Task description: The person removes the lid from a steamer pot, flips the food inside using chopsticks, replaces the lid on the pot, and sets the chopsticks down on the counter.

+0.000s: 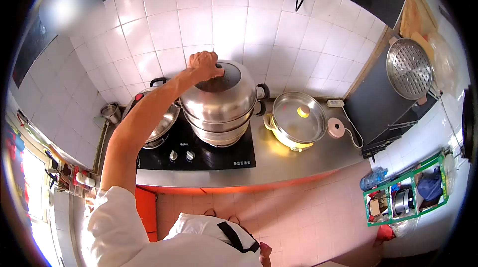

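A large stacked stainless steel steamer pot point(219, 130) stands on the black gas cooktop point(199, 160). My left hand point(203, 65) is closed round the knob of its domed lid point(214, 100), which has a dark glass centre. The lid appears to sit on the top tier. My left arm crosses over a second lidded pot point(162, 122) on the left burner and partly hides it. Low in the view, beside my white clothing, only a small part of my right hand point(266, 253) shows; its fingers cannot be made out.
A yellow electric pot point(294, 137) with a glass lid stands on the steel counter, near a pink round object point(336, 127) and a white power strip point(335, 103). A small metal cup point(111, 112) is at the left. A perforated steamer tray point(409, 68) hangs right; a green-framed rack point(406, 195) stands below.
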Demonstrator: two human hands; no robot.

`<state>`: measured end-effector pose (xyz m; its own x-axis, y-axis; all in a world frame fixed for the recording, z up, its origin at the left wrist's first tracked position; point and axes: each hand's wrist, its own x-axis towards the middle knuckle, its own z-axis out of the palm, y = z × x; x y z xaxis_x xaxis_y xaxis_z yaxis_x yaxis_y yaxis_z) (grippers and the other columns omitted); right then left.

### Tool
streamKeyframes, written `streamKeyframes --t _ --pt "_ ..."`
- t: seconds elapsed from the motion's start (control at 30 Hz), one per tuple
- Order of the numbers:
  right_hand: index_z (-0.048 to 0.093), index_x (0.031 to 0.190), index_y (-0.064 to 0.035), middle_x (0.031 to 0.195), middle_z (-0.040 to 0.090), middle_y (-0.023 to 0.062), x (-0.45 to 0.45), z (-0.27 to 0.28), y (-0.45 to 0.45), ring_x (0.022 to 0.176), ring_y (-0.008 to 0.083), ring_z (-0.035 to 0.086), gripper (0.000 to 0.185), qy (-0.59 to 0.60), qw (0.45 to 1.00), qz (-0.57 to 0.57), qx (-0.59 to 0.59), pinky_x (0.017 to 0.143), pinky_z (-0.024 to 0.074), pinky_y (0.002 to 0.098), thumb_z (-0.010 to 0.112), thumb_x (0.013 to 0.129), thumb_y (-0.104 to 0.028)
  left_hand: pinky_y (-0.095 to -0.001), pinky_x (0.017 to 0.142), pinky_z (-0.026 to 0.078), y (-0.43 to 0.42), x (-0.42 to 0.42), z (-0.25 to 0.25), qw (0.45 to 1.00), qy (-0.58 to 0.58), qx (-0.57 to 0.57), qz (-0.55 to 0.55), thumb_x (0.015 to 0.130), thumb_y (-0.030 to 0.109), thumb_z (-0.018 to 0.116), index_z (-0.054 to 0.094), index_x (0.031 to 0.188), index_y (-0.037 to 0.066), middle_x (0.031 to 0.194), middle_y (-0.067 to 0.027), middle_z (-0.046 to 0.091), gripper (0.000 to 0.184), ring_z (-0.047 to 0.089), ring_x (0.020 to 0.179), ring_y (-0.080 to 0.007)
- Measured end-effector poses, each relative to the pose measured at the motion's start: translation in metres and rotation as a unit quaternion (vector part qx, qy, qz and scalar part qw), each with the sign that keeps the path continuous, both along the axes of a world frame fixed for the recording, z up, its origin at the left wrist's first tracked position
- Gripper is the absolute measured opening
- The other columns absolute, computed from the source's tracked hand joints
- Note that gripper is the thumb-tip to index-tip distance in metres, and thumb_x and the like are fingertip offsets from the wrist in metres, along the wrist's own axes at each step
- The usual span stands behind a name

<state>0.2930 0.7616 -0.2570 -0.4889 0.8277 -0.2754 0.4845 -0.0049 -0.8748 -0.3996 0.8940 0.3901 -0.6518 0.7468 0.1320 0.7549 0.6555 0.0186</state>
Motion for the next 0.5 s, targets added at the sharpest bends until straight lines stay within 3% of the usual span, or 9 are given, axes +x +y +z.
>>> streamKeyframes --t 0.03,0.1,0.17,0.23,0.3,0.33,0.5 --pt "0.07 0.104 -0.0005 0.076 0.07 0.0182 0.003 0.003 -0.004 0.066 0.0252 0.067 0.021 -0.015 0.997 -0.047 -0.055 0.051 0.0521 0.0378 0.057 0.092 -0.011 -0.0464 0.083 0.054 -0.001 -0.003 0.004 1.0 -0.014 0.006 0.013 0.075 0.051 0.064 0.069 0.106 0.002 0.102 -0.0185 0.071 0.058 0.069 0.095 -0.0346" --pt "0.069 0.103 -0.001 0.075 0.07 0.0156 0.007 0.009 -0.018 0.063 0.0235 0.066 0.019 -0.045 0.975 -0.142 -0.166 0.048 0.0498 0.0376 0.059 0.091 -0.012 -0.0397 0.081 0.057 0.001 -0.033 -0.005 0.993 0.075 0.081 0.047 0.08 0.055 0.067 0.072 0.097 0.004 0.085 -0.0151 0.072 0.054 0.071 0.087 -0.0251" --pt "0.069 0.102 -0.0014 0.073 0.069 0.013 0.01 0.012 -0.032 0.06 0.0217 0.064 0.018 -0.074 0.93 -0.234 -0.274 0.045 0.0474 0.0375 0.062 0.09 -0.014 -0.0368 0.072 0.058 -0.016 -0.04 0.031 0.992 -0.022 0.122 0.026 0.081 0.056 0.07 0.073 0.093 0.004 0.085 -0.0151 0.073 0.053 0.071 0.081 -0.0224" --pt "0.069 0.102 -0.0017 0.073 0.069 0.0114 0.012 0.018 -0.041 0.059 0.0206 0.064 0.018 -0.093 0.889 -0.293 -0.338 0.044 0.0464 0.0373 0.064 0.09 -0.014 -0.0354 0.065 0.057 -0.023 -0.077 0.046 0.984 -0.042 0.172 0.028 0.08 0.054 0.071 0.075 0.079 0.004 0.076 -0.0129 0.072 0.05 0.07 0.07 -0.021" --pt "0.069 0.102 -0.0017 0.073 0.069 0.0107 0.005 0.016 -0.04 0.059 0.0202 0.064 0.019 -0.095 0.907 -0.256 -0.319 0.044 0.0465 0.0371 0.064 0.09 -0.015 -0.0354 0.063 0.055 -0.036 -0.108 0.056 0.963 -0.076 0.258 -0.022 0.081 0.052 0.069 0.073 0.069 0.003 0.062 -0.0105 0.067 0.051 0.066 0.06 -0.0195" --pt "0.069 0.102 -0.0017 0.073 0.069 0.0104 0.002 0.015 -0.039 0.059 0.02 0.064 0.019 -0.096 0.92 -0.231 -0.302 0.044 0.0466 0.037 0.064 0.089 -0.015 -0.0361 0.061 0.053 -0.044 -0.09 0.07 0.955 -0.073 0.286 0.002 0.081 0.049 0.069 0.071 0.06 0.003 0.055 -0.0103 0.064 0.051 0.062 0.055 -0.018" --pt "0.069 0.102 -0.0018 0.073 0.07 0.0087 -0.003 0.012 -0.034 0.06 0.019 0.064 0.02 -0.1 0.955 -0.145 -0.238 0.045 0.047 0.0364 0.065 0.089 -0.016 -0.035 0.052 0.047 -0.063 -0.097 0.074 0.931 -0.14 0.334 0.051 0.081 0.047 0.067 0.067 0.057 0.003 0.053 -0.0084 0.06 0.05 0.054 0.048 -0.0154"
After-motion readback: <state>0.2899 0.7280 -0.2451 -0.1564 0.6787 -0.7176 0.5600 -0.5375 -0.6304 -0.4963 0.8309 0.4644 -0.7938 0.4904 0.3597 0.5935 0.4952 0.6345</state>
